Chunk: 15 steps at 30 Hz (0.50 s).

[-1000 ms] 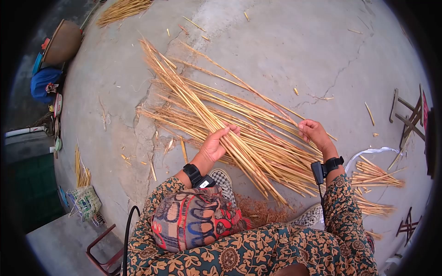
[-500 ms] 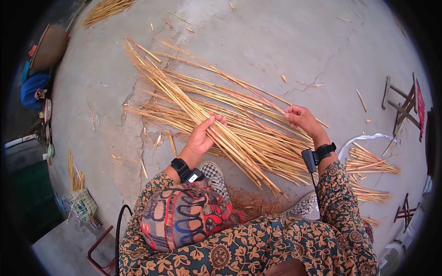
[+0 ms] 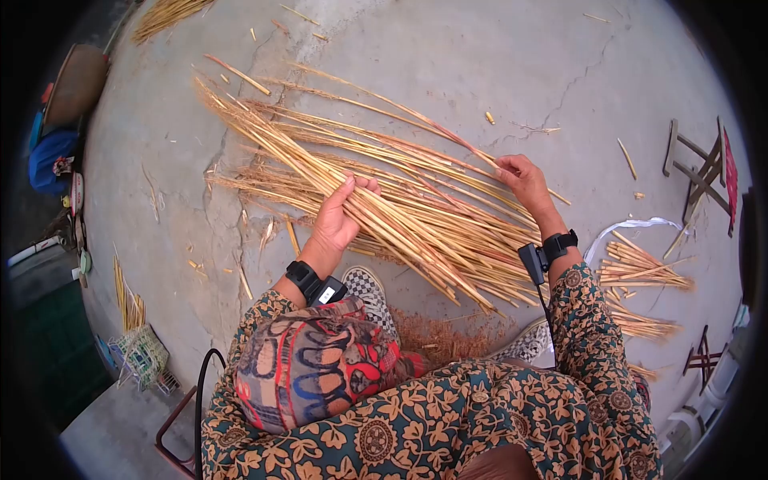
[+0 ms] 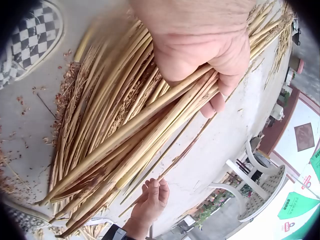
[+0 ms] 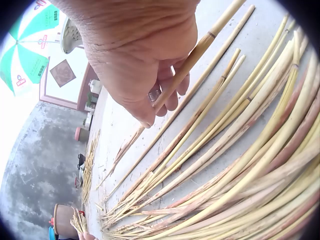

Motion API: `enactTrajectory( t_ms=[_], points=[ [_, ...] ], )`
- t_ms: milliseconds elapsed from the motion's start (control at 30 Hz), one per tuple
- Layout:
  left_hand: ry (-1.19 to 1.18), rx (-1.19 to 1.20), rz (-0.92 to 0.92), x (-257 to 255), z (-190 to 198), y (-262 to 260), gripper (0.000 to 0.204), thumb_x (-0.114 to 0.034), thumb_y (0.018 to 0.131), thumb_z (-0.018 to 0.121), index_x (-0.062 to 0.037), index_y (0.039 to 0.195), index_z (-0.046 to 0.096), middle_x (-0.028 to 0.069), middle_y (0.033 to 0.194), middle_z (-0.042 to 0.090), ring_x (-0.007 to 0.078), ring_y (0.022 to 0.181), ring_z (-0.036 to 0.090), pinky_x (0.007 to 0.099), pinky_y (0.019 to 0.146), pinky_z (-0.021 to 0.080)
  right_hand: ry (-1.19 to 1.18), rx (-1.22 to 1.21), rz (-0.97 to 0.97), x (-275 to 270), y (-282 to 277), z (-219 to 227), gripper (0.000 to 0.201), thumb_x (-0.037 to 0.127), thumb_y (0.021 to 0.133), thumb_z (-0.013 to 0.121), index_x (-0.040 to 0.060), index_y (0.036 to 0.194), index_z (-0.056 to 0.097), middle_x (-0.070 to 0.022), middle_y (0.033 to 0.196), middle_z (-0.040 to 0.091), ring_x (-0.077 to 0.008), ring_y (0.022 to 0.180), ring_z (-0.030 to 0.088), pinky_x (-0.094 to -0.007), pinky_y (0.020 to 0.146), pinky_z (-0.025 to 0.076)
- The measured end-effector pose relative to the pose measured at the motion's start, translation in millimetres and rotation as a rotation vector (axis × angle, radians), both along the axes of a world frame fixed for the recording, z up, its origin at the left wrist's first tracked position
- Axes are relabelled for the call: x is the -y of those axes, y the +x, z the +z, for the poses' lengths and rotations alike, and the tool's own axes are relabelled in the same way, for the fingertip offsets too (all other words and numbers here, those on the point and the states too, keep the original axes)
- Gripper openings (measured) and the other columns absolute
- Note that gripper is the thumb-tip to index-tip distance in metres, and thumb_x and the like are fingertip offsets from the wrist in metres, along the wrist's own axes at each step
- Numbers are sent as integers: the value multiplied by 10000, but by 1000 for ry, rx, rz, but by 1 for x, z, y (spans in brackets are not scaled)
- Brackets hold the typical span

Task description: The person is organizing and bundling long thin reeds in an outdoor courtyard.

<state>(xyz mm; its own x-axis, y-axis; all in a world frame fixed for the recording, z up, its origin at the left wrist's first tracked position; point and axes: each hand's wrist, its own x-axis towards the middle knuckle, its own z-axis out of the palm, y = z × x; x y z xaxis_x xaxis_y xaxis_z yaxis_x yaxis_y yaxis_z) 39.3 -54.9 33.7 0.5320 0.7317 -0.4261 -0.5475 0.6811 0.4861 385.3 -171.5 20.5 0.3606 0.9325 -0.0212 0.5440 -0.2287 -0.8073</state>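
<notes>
Left hand (image 3: 336, 220) grips a reed bundle (image 3: 376, 212); right hand (image 3: 520, 178), at three o'clock, pinches one reed (image 5: 200, 50), which may snap if bent.

An outdoor work yard: cracked concrete floor (image 3: 496, 64) strewn with reed stalks (image 3: 376, 192), parasol (image 5: 22, 60) nearby.
</notes>
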Motion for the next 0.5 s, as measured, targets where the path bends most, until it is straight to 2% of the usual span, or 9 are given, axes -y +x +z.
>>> enactTrajectory(
  t_ms=[100,133,200,233,267,367,433,500],
  points=[
    [70,95,-28,-7,-4,-2,78,-158,908,585,-106,961,559,35,835,590,203,891,593,402,944,476,89,398,24,1,3,-4,380,202,765,706,115,1123,611,-94,1098,606,-266,1016,564,-367,871,452],
    [53,13,18,-7,1,1,89,-197,914,585,-116,899,550,5,755,534,169,781,556,368,858,497,110,439,47,2,-1,-6,433,228,757,710,125,1160,587,-97,1151,578,-280,1072,527,-384,908,428],
    [83,89,5,-16,-2,-5,118,-220,916,584,-123,865,542,-6,732,516,156,748,534,352,815,493,155,522,92,5,-17,-10,540,281,742,718,146,1233,538,-104,1259,522,-307,1183,454,-418,983,378],
    [99,127,-1,-19,3,-5,134,-232,917,583,-127,848,538,-11,720,507,149,731,523,345,793,491,152,515,185,6,-29,-4,577,306,740,716,150,1258,514,-107,1297,485,-312,1212,423,-428,1007,351],
    [88,62,62,-20,8,-5,178,-263,927,569,-136,810,526,-33,665,457,119,653,469,307,718,470,148,507,277,10,-42,2,615,332,738,714,155,1282,489,-109,1334,449,-317,1242,392,-438,1032,324],
    [126,223,25,-37,7,-21,182,-270,940,546,-140,814,531,-52,631,423,92,601,433,278,672,450,85,530,585,25,-81,15,662,400,736,703,173,1311,465,-106,1413,362,-315,1319,303,-461,1095,241],
    [121,203,63,-41,13,-25,194,-294,951,523,-144,828,531,-62,605,386,76,565,390,259,627,422,163,510,792,37,-102,3,679,434,725,701,191,1314,465,-90,1440,331,-310,1349,255,-459,1122,190],
    [143,199,61,-44,16,-28,202,-307,952,518,-146,831,531,-61,602,381,75,565,387,259,621,419,114,551,921,50,-121,-3,640,410,737,697,206,1303,478,-75,1449,321,-297,1362,238,-448,1129,183]
  ],
)
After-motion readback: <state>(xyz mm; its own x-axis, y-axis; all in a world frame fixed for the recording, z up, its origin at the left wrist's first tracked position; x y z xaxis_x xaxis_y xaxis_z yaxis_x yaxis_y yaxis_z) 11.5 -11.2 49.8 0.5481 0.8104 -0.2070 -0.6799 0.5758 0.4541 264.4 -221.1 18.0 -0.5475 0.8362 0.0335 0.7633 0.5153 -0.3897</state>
